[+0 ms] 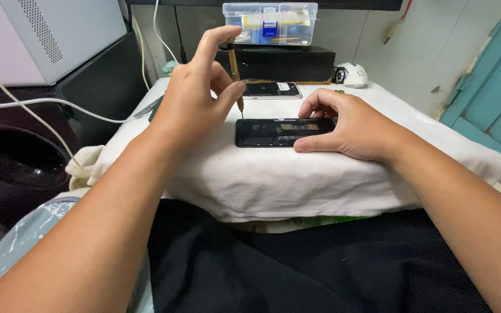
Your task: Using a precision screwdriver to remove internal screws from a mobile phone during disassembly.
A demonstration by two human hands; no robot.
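A clear plastic box [269, 23], a white mouse [352, 74], a second phone [272, 90].

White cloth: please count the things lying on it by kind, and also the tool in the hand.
Phones: 2, opened phone, second phone
Screwdrivers: 1, screwdriver in left hand
Mice: 1, mouse
Total: 4

second phone [272, 89] and black box [279, 62] crowd behind.
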